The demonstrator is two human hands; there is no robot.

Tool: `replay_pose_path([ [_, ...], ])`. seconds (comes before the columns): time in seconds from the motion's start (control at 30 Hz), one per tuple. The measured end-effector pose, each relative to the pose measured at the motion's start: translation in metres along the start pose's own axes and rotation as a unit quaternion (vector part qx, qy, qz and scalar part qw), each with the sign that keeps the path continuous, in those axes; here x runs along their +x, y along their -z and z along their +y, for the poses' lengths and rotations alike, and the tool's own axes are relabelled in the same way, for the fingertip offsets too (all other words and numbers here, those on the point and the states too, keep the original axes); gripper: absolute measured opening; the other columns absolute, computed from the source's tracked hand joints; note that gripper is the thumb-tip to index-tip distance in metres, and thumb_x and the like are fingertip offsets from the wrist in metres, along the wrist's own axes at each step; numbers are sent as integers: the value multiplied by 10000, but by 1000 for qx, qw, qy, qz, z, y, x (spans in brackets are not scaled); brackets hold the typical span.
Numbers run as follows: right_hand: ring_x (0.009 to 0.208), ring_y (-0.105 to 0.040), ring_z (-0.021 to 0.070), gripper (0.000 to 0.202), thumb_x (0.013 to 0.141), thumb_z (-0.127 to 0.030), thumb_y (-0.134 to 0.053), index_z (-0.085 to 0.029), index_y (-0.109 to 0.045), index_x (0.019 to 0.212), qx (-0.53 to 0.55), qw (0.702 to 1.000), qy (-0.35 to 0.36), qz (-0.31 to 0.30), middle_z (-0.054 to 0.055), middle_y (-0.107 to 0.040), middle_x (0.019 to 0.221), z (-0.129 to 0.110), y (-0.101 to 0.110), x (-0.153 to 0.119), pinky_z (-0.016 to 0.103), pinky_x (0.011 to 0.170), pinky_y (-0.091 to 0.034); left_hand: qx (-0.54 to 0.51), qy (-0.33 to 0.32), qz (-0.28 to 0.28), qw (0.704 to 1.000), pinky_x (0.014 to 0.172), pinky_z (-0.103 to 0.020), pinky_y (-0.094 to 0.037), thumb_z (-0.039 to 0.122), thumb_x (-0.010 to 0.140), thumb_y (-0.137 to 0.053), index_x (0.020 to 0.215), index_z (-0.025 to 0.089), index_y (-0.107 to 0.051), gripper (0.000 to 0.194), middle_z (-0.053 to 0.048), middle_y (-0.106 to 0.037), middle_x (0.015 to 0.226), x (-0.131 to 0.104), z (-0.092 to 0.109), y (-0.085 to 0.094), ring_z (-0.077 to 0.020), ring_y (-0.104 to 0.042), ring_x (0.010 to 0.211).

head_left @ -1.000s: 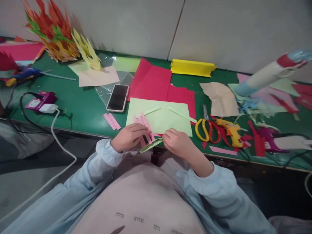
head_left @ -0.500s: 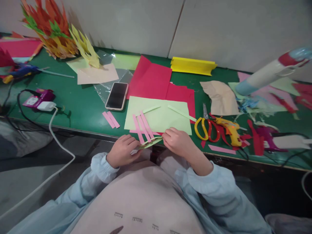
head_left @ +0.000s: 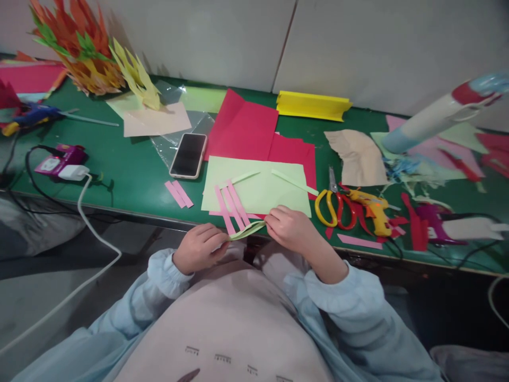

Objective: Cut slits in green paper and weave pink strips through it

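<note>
Thin light-green paper strips (head_left: 250,230) stretch between my hands at the table's front edge. My left hand (head_left: 201,246) pinches their left end, and my right hand (head_left: 288,228) is closed on the right end. Three pink paper strips (head_left: 230,200) run from the green strips up over a light-green paper sheet (head_left: 274,197); whether they are glued or only woven in, I cannot tell. Another narrow green strip (head_left: 246,176) lies at their far ends. On the sheet's right side rests a loose green strip (head_left: 294,182), its end past the edge.
Left of the sheet lie a phone (head_left: 189,155) and two short pink strips (head_left: 178,193). Scissors (head_left: 333,200) and a yellow glue gun (head_left: 371,209) lie to the right. Behind are red paper sheets (head_left: 246,124), a yellow holder (head_left: 312,106) and a paper flame-like decoration (head_left: 75,50).
The gap between the green strips in my hands has narrowed. Both hands keep their grip and barely move. The whole view has shifted slightly.
</note>
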State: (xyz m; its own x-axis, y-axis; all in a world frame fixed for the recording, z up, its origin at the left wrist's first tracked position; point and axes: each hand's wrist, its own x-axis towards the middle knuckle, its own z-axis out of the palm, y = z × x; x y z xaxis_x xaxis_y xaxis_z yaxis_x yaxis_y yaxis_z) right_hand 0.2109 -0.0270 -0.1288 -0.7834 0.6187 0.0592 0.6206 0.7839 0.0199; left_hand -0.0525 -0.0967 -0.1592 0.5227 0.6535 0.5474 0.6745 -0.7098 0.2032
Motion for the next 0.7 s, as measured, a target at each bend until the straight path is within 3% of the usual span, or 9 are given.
replay_pose_path([
  [0.13,801,-508,189,181,921,-140,-506,-139,-655,819,8,1000,4,0,82,-639,812,1,1,0,304,594,-292,-9,2,0,1000,670,-292,-539,171,848,-599,936,212,-594,97,-23,-711,786,2,1,0,-156,-643,721],
  [0.33,791,-507,187,194,922,-147,-497,-142,-654,808,6,1000,0,3,84,-639,804,1,2,1,305,595,-288,14,19,-29,999,631,-315,-519,337,839,-642,909,201,-603,158,-34,-693,750,3,0,-1,-172,-620,671],
  [0.7,787,-487,186,195,921,-139,-498,-145,-658,810,-5,999,24,24,77,-626,804,1,2,-5,307,605,-289,16,54,-51,997,602,-306,-506,301,858,-603,893,191,-605,115,-22,-695,746,7,7,-2,-165,-619,655],
])
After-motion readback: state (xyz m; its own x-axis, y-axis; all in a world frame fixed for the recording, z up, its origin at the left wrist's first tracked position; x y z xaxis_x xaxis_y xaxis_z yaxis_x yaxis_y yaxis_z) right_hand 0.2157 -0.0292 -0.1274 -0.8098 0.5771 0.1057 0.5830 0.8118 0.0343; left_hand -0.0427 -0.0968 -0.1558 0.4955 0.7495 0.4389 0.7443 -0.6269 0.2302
